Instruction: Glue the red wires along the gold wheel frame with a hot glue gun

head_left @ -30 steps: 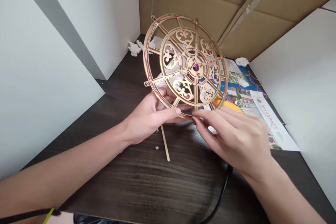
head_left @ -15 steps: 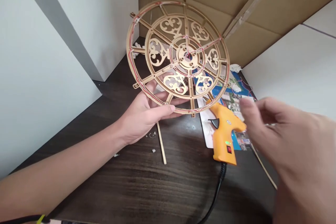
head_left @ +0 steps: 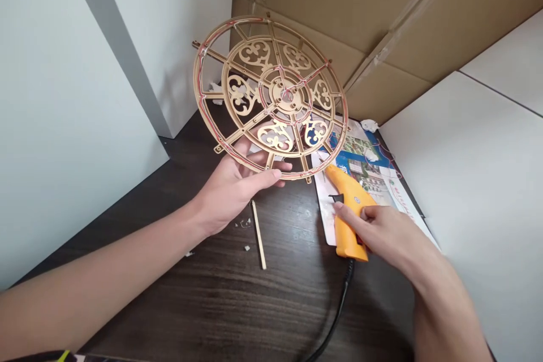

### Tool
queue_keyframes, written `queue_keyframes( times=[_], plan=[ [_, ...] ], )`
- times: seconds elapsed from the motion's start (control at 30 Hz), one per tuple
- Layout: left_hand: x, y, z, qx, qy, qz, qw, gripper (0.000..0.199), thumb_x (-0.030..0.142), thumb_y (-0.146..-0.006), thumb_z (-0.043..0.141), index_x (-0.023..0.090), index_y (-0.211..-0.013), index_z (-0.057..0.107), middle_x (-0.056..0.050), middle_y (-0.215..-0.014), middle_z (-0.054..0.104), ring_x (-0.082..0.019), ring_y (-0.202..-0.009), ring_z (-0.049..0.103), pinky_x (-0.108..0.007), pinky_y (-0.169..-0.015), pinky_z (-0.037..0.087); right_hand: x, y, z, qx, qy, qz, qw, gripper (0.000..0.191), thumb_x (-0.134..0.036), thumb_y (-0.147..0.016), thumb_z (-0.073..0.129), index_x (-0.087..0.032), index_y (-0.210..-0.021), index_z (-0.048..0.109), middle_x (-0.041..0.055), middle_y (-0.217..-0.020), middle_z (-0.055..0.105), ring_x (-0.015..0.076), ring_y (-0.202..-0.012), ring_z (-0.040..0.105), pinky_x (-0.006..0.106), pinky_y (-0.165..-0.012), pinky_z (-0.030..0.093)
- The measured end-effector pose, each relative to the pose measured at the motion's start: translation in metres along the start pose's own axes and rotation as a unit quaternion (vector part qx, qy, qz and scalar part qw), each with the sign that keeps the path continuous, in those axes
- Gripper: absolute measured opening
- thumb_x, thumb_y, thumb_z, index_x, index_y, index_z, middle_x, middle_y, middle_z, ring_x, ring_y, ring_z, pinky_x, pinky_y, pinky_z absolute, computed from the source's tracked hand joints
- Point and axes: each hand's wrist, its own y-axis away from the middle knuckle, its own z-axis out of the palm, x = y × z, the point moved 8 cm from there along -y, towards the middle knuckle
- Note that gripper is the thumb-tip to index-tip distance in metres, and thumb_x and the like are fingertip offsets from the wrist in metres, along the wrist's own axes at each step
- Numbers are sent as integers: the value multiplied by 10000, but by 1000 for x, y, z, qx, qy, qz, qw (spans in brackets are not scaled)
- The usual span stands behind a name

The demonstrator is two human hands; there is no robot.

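Wheel frame (head_left: 288,106) up in the air, tan and latticed, with spokes, concentric rings and scrollwork, and red wire (head_left: 215,137) running along its outer ring and around its hub! It is round, so no true long axis, yet from here it shows as an oval stretched from upper left to lower right, its wired face tipped up and towards the wearer.

At its lower rim, the left hand (head_left: 231,185) has a firm pinch: thumb across the front, fingers spread behind. Over to the lower right of the wheel frame, and here is the right hand (head_left: 386,232), wrapped around the handle of an orange glue gun (head_left: 348,188), thumb just below the black trigger, most other fingers out of sight. The gun's nozzle points up and left, close by the wheel's lower-right rim; whether they touch, I cannot tell. Its barrel slopes from there down to the right, handle dropping towards the wearer, black cable (head_left: 344,297) trailing from the base.

Below the wheel, a thin pale stick (head_left: 258,237) lies on the dark wood-grain table (head_left: 203,305), pointing roughly at the wearer. Beyond the wheel's lower right, printed sheets (head_left: 360,150) and a crumpled white tissue (head_left: 369,125); behind it all, brown cardboard (head_left: 352,22).
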Motion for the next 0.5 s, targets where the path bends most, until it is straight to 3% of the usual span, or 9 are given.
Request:
queue_keyframes(
  times=[0.2,0.33,0.4,0.5],
  plan=[
    [4,0,-3,2,-10,15,1000,747,178,-833,744,348,-1484,422,-49,-1328,613,-164,-1056,649,-206,-729,535,7,-6,-16,72,-60,-7,996,630,-717,-785,617,-178,-474,516,45,-439,513,191,-350,506,264,-322,314],
    [11,1,-3,13,-8,39,999,719,183,-835,739,351,-1471,447,-40,-1301,626,-154,-1025,638,-202,-693,510,27,-5,-30,122,-152,41,980,594,-656,-809,641,-168,-491,527,61,-425,501,184,-301,443,270,-302,273],
    [14,2,-3,15,-9,48,999,717,181,-838,736,364,-1468,448,-29,-1295,626,-147,-1019,627,-205,-694,505,36,-3,-33,158,-227,59,959,527,-636,-829,653,-150,-627,614,93,-517,582,189,-358,496,273,-328,309],
    [16,2,-4,23,-17,50,998,694,190,-847,734,384,-1453,458,-6,-1279,618,-126,-1009,601,-198,-694,495,34,-7,-26,163,-391,33,905,521,-658,-912,523,-150,-955,628,151,-864,704,233,-644,676,309,-518,510]
  ],
)
